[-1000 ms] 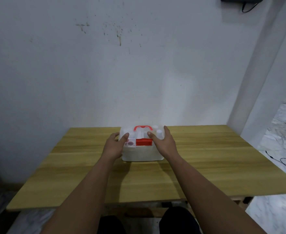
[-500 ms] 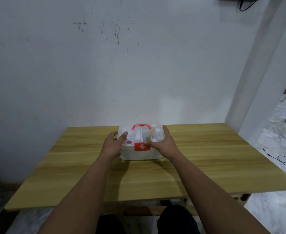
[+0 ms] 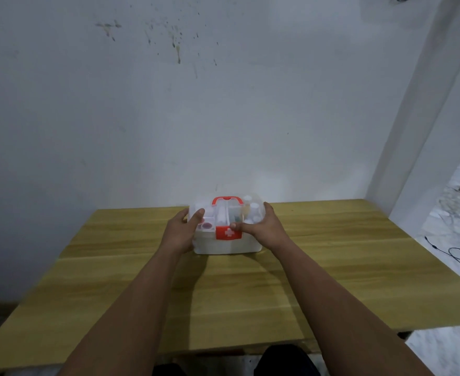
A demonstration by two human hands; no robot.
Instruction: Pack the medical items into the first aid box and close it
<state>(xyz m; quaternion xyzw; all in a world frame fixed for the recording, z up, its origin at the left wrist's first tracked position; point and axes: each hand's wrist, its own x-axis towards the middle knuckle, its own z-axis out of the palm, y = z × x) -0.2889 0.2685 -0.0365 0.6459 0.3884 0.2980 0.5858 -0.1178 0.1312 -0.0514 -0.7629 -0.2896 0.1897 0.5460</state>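
Observation:
A white first aid box stands on the wooden table near the wall, with a clear lid, a red handle and a red latch with a white cross folded down on its front. Small bottles and other medical items show through the lid. My left hand grips the box's left side, thumb on the lid. My right hand grips the right side, its thumb pressing next to the latch.
The table's back edge lies close to a stained white wall. A white pillar rises at the right, and a black cable lies on the marble floor beyond the table's right edge.
The red latch has swung down over the box front and now shows its white cross. My right thumb moved down onto the front edge beside it. The box stays in place.

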